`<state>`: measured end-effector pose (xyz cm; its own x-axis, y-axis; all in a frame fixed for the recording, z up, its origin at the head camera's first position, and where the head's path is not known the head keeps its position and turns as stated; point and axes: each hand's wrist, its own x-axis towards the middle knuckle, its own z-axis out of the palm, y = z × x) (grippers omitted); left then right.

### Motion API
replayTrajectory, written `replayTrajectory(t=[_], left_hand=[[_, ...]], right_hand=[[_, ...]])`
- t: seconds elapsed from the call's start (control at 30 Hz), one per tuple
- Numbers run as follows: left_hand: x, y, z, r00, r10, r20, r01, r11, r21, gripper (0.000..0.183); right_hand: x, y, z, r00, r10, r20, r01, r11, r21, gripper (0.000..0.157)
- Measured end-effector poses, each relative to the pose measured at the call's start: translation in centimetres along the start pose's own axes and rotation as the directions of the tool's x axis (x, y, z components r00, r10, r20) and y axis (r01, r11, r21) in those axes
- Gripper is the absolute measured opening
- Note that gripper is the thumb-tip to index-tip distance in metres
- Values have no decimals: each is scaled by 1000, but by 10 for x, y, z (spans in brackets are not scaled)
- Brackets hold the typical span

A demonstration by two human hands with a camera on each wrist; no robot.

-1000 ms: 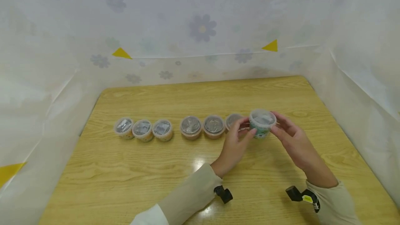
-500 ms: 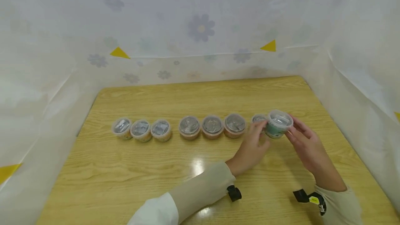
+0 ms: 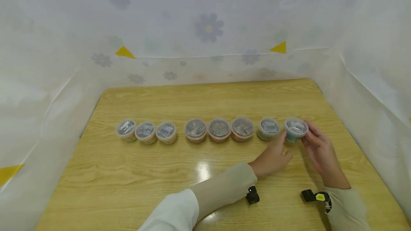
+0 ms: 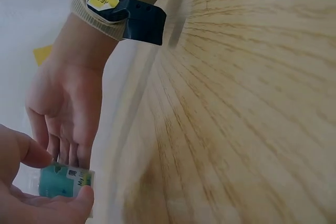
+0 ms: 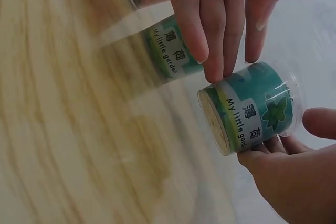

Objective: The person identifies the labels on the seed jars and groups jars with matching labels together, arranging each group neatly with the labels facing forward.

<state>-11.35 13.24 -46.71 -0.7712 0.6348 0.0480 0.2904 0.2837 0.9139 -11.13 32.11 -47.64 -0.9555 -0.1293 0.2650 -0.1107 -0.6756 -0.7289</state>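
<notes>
A clear-lidded plastic tub [image 3: 295, 128] with a green label is tilted close above the table at the right end of a row. Its label [image 5: 250, 113] reads "My little garden" and bears a mint leaf. My right hand [image 3: 323, 154] grips its right side, thumb near the lid and fingers beneath. On the other side, my left hand [image 3: 272, 157] reaches across with extended fingers [image 5: 212, 51], their tips right at the tub's wall. Another green-labelled tub [image 3: 269, 127] stands just left of it, behind the left hand.
Several more lidded tubs line the wooden table [image 3: 128, 181]: orange-brown tubs [image 3: 219, 130] in the middle and smaller ones with pale orange sides [image 3: 146, 133] at the left. A flowered white sheet [image 3: 179, 27] encloses the back and sides.
Both hands have moved right and the green tub has travelled rightward and lower, revealing the second green tub. My left hand has loosened from holding it to touching its side.
</notes>
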Motion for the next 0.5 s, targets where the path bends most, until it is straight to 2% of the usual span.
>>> replayTrajectory(t=[0.13,0.23,0.37,0.5], left_hand=[[8,-3,3,999,-47,7,47,999,-27,72],[13,-7,5,996,-90,25,91,993,-69,72],[17,-15,8,988,-144,49,148,984,-96,69],[13,-23,4,990,-129,53,133,986,-95,60]], right_hand=[[2,3,-12,997,51,-56,-41,986,161,43],[2,6,-18,993,73,-96,-53,978,203,42],[3,8,-21,990,48,-134,-22,982,188,40],[6,10,-18,981,9,-194,17,991,129,37]])
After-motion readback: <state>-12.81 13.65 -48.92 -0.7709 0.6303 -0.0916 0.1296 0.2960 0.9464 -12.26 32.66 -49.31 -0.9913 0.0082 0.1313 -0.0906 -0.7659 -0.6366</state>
